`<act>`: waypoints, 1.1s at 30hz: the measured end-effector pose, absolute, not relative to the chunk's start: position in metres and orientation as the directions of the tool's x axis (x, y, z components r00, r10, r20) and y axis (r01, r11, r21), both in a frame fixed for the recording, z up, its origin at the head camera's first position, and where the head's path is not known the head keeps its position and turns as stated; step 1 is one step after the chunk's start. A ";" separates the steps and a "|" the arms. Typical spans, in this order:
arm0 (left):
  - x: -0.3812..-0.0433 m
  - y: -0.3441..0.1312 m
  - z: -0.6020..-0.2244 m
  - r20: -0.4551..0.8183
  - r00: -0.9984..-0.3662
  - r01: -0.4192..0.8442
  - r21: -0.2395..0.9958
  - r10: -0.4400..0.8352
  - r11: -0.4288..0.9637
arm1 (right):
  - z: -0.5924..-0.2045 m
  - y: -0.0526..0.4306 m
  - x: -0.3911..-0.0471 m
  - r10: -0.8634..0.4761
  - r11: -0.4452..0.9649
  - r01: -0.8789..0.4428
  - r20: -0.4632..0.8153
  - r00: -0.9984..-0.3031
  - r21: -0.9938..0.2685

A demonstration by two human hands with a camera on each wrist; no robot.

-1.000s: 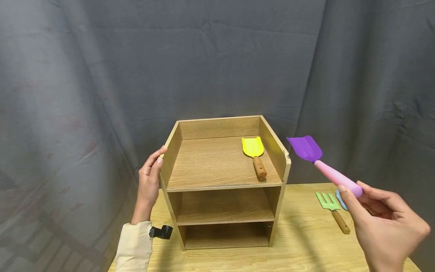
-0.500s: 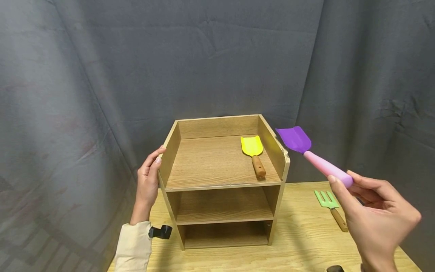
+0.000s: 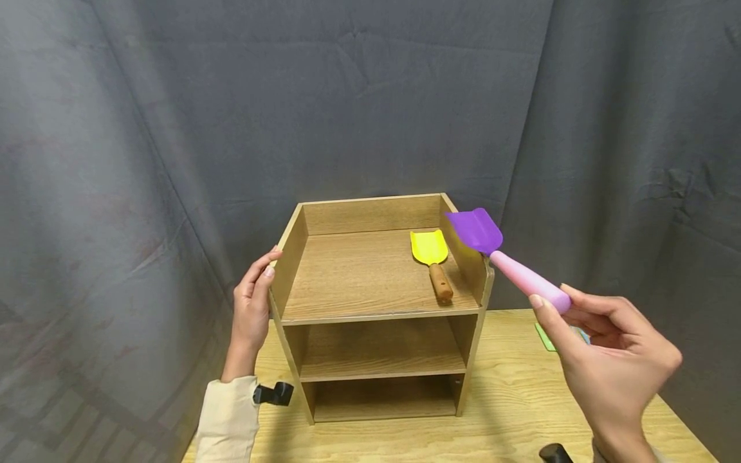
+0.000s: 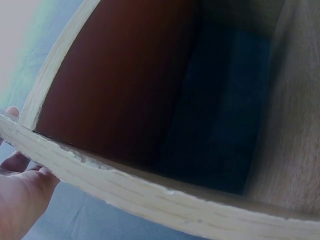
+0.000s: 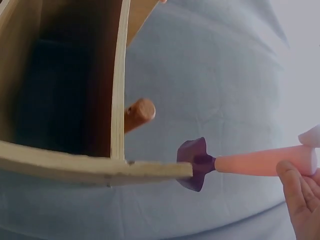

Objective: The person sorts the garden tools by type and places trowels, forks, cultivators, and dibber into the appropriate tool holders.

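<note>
A small wooden shelf unit (image 3: 379,316) stands in the middle of the head view. At its left side panel, my left hand (image 3: 253,308) grips the edge, with fingertips over the top; the left wrist view shows that hand (image 4: 22,200) at the panel's corner. Between thumb and fingers, my right hand (image 3: 616,350) pinches the end of the pink handle of a purple hand trowel (image 3: 477,231). Its blade is raised over the unit's right side panel, pointing left. On the top shelf lies a yellow trowel (image 3: 429,248), wooden handle toward the front.
Partly hidden behind my right hand, a green garden fork (image 3: 544,337) and a blue item (image 3: 581,335) lie on the light wood table (image 3: 503,379). Grey curtains (image 3: 370,103) hang behind and at both sides. Two lower shelves face forward.
My right hand has carried the purple trowel leftward and slightly up, from beside the unit to over its right panel. It now covers most of the green fork. The left hand stays put.
</note>
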State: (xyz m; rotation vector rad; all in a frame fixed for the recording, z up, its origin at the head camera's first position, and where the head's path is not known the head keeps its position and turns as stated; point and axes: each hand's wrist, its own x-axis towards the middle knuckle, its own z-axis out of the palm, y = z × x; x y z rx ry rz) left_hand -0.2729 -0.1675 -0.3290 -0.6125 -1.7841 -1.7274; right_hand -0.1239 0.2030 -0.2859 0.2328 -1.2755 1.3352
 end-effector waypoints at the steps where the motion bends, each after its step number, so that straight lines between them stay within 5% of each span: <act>1: -0.273 -0.168 -0.329 0.680 -0.731 0.677 0.734 -0.066 0.060 | -0.286 0.201 -0.125 0.572 0.324 -0.796 0.776 -0.266 -0.511; 19: -0.273 -0.163 -0.330 0.674 -0.737 0.673 0.739 -0.057 0.029 | -0.296 0.180 -0.141 0.468 0.172 -0.884 0.825 -0.315 -0.435; 33: -0.270 -0.166 -0.330 0.684 -0.726 0.684 0.729 -0.070 0.033 | -0.306 0.155 -0.154 0.395 0.220 -0.871 0.857 -0.332 -0.439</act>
